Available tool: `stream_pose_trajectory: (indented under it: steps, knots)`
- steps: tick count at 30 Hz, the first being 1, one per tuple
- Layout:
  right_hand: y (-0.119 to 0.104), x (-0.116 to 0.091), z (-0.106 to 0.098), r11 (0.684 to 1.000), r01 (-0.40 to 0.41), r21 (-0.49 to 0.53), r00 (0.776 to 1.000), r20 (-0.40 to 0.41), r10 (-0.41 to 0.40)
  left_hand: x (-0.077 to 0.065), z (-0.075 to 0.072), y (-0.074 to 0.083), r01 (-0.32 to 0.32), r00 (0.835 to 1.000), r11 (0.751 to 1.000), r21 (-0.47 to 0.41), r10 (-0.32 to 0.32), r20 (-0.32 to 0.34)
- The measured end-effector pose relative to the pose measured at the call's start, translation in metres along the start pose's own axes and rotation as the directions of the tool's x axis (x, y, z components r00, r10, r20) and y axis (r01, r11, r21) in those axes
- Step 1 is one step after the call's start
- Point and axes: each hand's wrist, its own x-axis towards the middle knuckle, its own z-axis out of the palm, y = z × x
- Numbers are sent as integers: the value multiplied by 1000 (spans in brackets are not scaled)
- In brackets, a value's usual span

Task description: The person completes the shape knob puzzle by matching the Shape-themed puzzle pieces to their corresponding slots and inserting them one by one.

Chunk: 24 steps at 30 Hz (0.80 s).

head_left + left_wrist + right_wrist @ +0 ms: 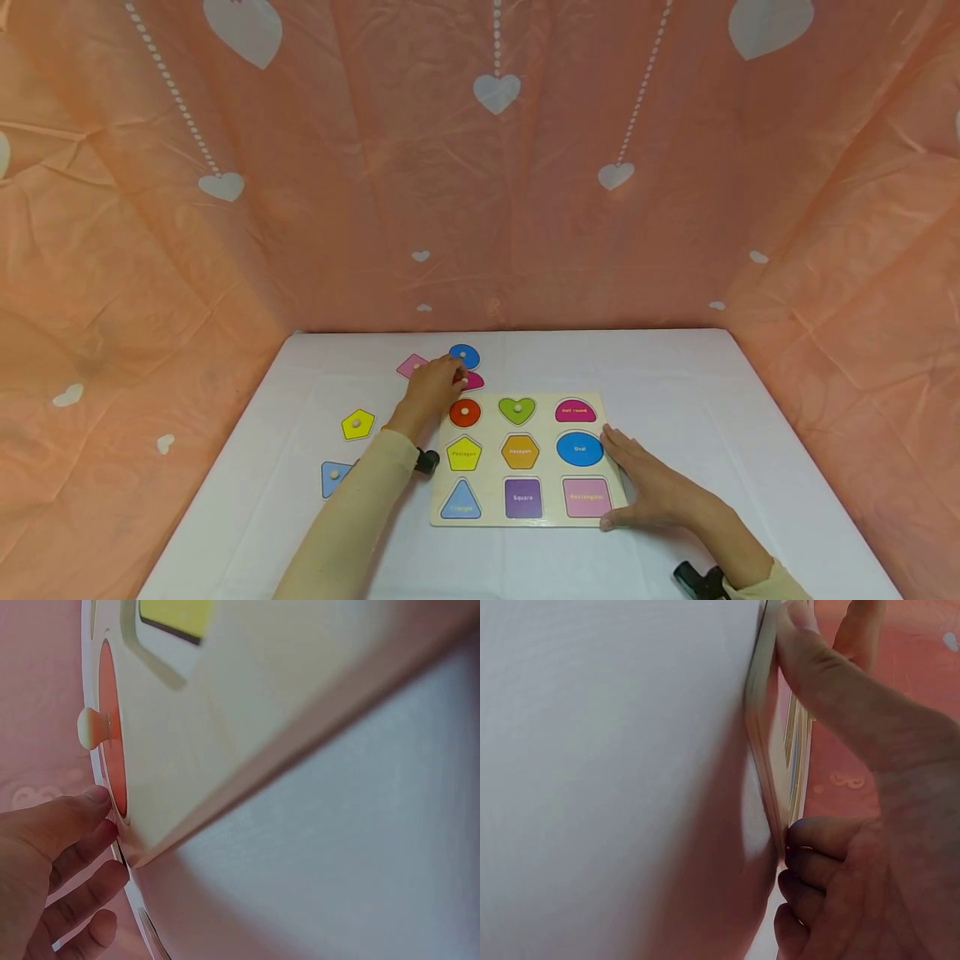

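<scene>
A cream wooden shape puzzle board lies on the white table, with a red circle and a green heart seated in it; the circle's knob shows in the left wrist view. My left hand reaches past the board's far left corner, over a magenta half-round piece. Its fingers are loosely bent, and no piece shows between them in the left wrist view. A blue oval piece and a pink piece lie beside that hand. My right hand holds the board's right side, thumb at the near corner.
Left of the board lie a yellow pentagon piece and a blue triangle piece, the latter partly covered by the left sleeve. An orange curtain with pale hearts surrounds the white table.
</scene>
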Motion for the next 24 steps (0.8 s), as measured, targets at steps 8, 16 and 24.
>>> stream_pose_trajectory:
  steps: [8, 16, 24]
  knots:
    - [1, 0, 1, 1000, 7, -9, 1000, -3, -7, 0, 0, 0, -6, 1000, 1000, 22, 6, -1]
    - [-2, 0, -1, 1000, -8, 3, 1000, 8, 8, -1, -3, 2, -15, 1000, 999, 43, 15, 2]
    - [-3, 0, -1, 1000, -8, 6, 1000, 9, 8, -4, -6, 8, -40, 999, 998, 37, 41, -15]
